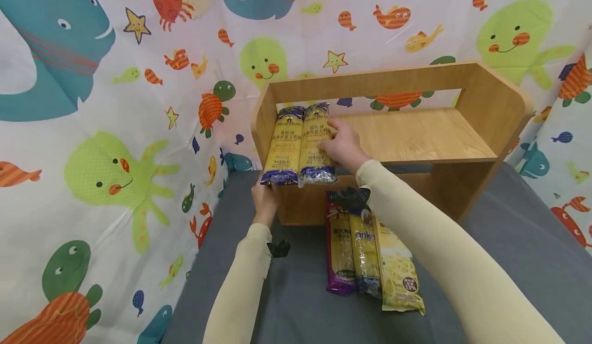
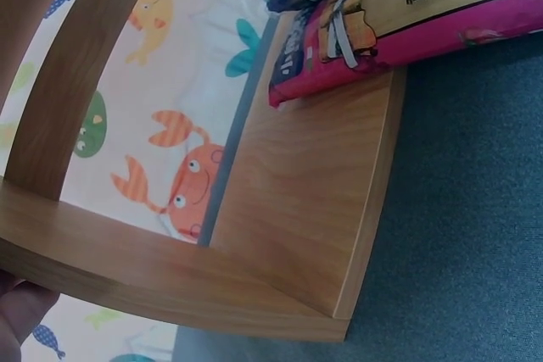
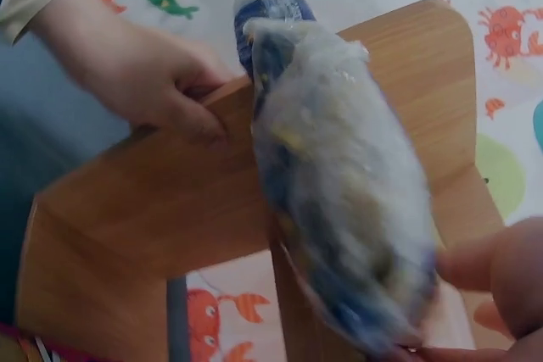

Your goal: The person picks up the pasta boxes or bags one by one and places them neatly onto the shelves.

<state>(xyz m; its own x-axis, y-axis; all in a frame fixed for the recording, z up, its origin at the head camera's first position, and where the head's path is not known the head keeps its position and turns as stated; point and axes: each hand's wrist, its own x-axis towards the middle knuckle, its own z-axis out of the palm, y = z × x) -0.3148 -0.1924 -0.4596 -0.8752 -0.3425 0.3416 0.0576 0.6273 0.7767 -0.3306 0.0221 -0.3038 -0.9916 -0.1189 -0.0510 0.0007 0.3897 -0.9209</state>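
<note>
Two yellow spaghetti packs with blue ends lean side by side at the left end of a wooden shelf's upper board. My right hand holds the right-hand spaghetti pack by its right edge, thumb and fingertips at the wrapper. In the right wrist view that pack's clear crinkled end faces the camera, slightly blurred. My left hand grips the shelf's left side panel, below the packs. The right wrist view shows this left hand with its thumb over the wooden edge.
Below the shelf, three more pasta packs lean on its lower part: a purple-edged one, a blue-and-yellow one and a pale yellow one. A dark grey tabletop lies underneath. Behind hangs a sea-animal curtain.
</note>
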